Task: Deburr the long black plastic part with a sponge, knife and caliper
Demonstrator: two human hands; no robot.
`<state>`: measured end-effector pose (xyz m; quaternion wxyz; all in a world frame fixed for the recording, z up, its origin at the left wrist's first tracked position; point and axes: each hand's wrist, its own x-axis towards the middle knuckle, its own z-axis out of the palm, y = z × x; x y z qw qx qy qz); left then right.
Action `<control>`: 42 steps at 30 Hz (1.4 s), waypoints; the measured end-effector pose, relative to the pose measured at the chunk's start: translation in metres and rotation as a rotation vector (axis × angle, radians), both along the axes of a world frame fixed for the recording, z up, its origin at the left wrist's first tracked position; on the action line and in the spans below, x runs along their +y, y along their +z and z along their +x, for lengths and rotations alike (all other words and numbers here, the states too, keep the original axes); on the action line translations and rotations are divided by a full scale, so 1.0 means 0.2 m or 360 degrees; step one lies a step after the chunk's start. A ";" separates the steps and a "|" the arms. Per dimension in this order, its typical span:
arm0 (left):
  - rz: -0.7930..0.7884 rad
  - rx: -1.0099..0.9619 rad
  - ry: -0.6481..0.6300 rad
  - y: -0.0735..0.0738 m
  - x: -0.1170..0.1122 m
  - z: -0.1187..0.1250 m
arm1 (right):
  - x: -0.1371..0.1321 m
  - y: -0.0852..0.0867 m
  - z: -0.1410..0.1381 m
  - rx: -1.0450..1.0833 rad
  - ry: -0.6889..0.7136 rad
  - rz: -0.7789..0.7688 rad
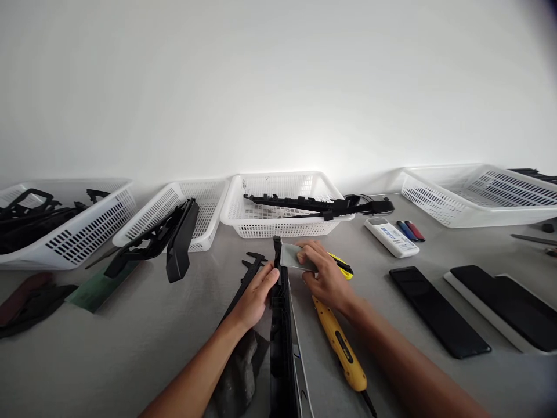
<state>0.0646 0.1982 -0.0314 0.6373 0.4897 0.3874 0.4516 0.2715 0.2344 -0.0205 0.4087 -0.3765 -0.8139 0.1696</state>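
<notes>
A long, narrow black plastic trim part [282,331] stands on edge in front of me, running away from my body. My left hand [256,299] grips its left side near the far end. In my right hand [324,273] a light grey flat sheet [292,257] is pinched, its edge against the part's far right side. Just left of my left hand lies a black caliper [243,284]. Partly behind my right hand is a yellow utility knife [343,268]. Below the right hand rests a yellow corded power tool [342,345].
White baskets [282,229] stand along the wall, several with black plastic parts. A white labelled case [391,237], a dark phone-like slab [439,310] and black-and-white pads [505,307] lie right. A green sheet [102,287] and dark gloves [32,302] lie left.
</notes>
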 end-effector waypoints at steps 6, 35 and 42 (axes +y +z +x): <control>-0.0139 -0.0096 0.0032 -0.03 0.00 -0.01 | 0.01 0.00 0.02 0.0050 0.0015 0.0006; -0.0202 -0.0234 -0.0031 -0.01 0.02 0.00 | -0.01 0.01 0.00 -0.0013 -0.0045 0.0043; -0.0215 -0.0151 0.0098 -0.01 0.02 0.00 | -0.02 0.01 0.00 -0.0065 -0.0044 0.0031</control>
